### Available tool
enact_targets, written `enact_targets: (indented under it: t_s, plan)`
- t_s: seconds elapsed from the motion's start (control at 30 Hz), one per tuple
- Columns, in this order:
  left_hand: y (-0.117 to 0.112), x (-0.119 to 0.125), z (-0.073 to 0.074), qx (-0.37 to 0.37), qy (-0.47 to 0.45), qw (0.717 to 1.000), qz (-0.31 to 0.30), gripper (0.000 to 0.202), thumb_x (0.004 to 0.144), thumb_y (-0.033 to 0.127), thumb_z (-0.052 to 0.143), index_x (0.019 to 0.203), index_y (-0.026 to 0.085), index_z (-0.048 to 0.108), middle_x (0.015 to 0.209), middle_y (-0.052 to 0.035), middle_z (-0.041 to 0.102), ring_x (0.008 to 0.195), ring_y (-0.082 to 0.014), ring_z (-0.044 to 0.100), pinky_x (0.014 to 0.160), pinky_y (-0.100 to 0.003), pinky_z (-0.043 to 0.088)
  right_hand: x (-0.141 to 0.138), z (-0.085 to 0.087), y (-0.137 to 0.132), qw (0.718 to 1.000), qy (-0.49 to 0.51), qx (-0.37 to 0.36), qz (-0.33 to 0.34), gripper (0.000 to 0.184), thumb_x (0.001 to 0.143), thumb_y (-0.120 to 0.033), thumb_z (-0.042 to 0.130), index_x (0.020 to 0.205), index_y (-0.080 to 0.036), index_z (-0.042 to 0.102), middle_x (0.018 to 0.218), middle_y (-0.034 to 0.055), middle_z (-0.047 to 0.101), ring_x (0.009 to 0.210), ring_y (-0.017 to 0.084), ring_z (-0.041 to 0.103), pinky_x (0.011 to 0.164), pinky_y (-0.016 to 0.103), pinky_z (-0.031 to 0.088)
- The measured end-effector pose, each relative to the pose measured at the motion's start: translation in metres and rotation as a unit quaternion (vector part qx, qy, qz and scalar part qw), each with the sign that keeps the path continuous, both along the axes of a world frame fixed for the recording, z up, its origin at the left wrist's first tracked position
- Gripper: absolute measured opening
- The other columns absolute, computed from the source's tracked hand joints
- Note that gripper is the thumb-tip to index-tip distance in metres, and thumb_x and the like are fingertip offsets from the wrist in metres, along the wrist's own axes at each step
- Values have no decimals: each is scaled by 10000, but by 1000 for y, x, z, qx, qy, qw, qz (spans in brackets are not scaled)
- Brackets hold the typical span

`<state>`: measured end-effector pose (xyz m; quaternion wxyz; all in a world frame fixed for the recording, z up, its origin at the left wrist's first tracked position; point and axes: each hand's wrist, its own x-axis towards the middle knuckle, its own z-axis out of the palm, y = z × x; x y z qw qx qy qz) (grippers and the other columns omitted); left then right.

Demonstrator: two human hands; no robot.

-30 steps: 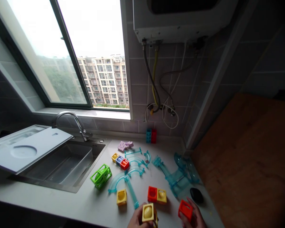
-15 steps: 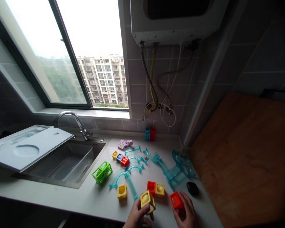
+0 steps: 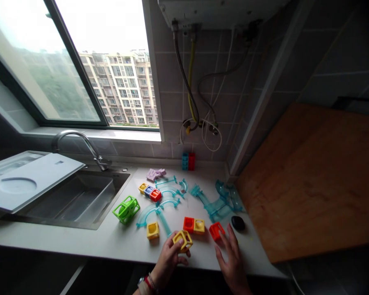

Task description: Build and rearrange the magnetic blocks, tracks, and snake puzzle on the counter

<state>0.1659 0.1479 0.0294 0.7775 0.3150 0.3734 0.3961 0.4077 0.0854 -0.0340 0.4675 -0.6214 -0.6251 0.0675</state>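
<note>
The left hand (image 3: pixel 167 256) is keeping its grip closed around a yellow cube (image 3: pixel 182 241), thumb and fingers holding it near the front edge of the white surface (image 3: pixel 117 246). The right hand (image 3: pixel 232 258) is holding nothing in its grip; its fingers are spreading out in a released pose just beside a loose red cube (image 3: pixel 217 231), which is sitting on the surface, and whether a fingertip is touching it I cannot tell. Between the two hands and a little farther back, a red block (image 3: pixel 188 224) and a yellow block (image 3: pixel 199 226) are resting side by side. Another yellow cube (image 3: pixel 153 230) is standing to the left, with a green openwork block (image 3: pixel 126 209) lying beyond it. A translucent teal straight track (image 3: pixel 163 221) is lying between that cube and the left hand, and a small black object (image 3: pixel 238 223) is resting to the right of the loose red cube.
</note>
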Motion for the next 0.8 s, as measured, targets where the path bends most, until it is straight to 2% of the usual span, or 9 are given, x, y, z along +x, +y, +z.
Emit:
enact_targets:
  t_s: [0.07, 0.2, 0.3, 0.4, 0.5, 0.63, 0.8]
  plan:
    - [0, 3, 8, 20, 26, 999, -5, 460, 851, 485, 745, 1117, 184, 522, 1000, -64, 637, 785, -180, 678, 583, -253, 548, -9, 13, -7, 1000, 0, -2, 24, 574, 980, -211, 534, 1535, -317, 431, 1673, 101, 281, 1464, 360, 427, 1080, 543, 525]
    - [-4, 9, 22, 61, 56, 996, -26, 443, 872, 448, 738, 1154, 213, 490, 1060, -55, 639, 823, -185, 698, 637, -278, 572, -29, 45, -16, 998, 6, -24, 61, 480, 961, -232, 583, 1434, -307, 551, 1588, 106, 425, 1445, 363, 447, 1124, 614, 451]
    - [-12, 15, 27, 103, 71, 991, -52, 474, 866, 418, 752, 1199, 229, 473, 1121, -71, 642, 868, -205, 710, 634, -269, 568, -40, 71, -18, 990, 81, -63, 94, 414, 964, -281, 599, 1378, -289, 588, 1457, 114, 555, 1338, 325, 560, 1085, 542, 510]
    - [-21, 17, 30, 148, 102, 982, -59, 525, 838, 360, 790, 1244, 235, 480, 1183, -96, 640, 1007, -251, 699, 700, -285, 580, -46, 88, -20, 966, 187, -112, 137, 354, 978, -342, 591, 1326, -279, 609, 1276, 93, 658, 1095, 254, 692, 923, 406, 610]
    - [-28, 16, 34, 190, 134, 971, -59, 565, 827, 308, 800, 1289, 242, 483, 1222, -106, 642, 1117, -280, 668, 814, -332, 577, -48, 91, -24, 946, 242, -146, 157, 354, 972, -388, 609, 1303, -264, 621, 1238, 86, 667, 981, 219, 712, 821, 338, 626]
    - [-31, 11, 34, 251, 209, 944, -47, 572, 842, 300, 774, 1335, 252, 490, 1210, -98, 668, 1075, -262, 677, 839, -353, 553, -46, 85, -27, 942, 240, -177, 157, 359, 971, -405, 613, 1299, -260, 625, 1225, 83, 673, 988, 221, 710, 812, 322, 616]
    - [-32, 7, 26, 286, 265, 921, -23, 497, 862, 306, 746, 1311, 249, 541, 1240, -93, 677, 1074, -253, 674, 806, -338, 551, -35, 78, 2, 958, 189, -173, 128, 335, 1016, -386, 509, 1286, -234, 635, 1262, 107, 655, 1041, 235, 694, 842, 346, 608]
